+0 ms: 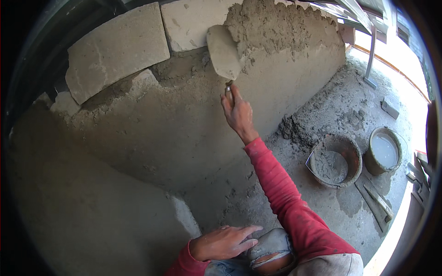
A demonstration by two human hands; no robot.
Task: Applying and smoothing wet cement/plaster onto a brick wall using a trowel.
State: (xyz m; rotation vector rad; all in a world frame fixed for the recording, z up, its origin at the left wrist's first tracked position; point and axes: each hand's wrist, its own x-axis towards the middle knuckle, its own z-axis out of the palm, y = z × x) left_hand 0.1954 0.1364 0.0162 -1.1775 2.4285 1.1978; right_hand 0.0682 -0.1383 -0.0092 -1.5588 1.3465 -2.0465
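Note:
My right hand (239,110) is wrapped round the handle of a trowel (223,51). The trowel's broad grey blade points up and lies against the wall. Just right of the blade, a rough band of wet mortar (283,32) covers the upper wall, with smoother plaster (285,73) below it. To the left, pale blocks (122,50) show bare along the top. My left hand (225,242) rests low in the view by my bent knee (271,244), fingers stretched out and holding nothing.
A bucket of mortar (335,161) and a bucket of cloudy water (385,149) stand on the floor at the right. Flat tools (375,202) lie in front of them. Loose mortar (313,124) is heaped along the wall's foot, and a small block (390,107) sits farther back.

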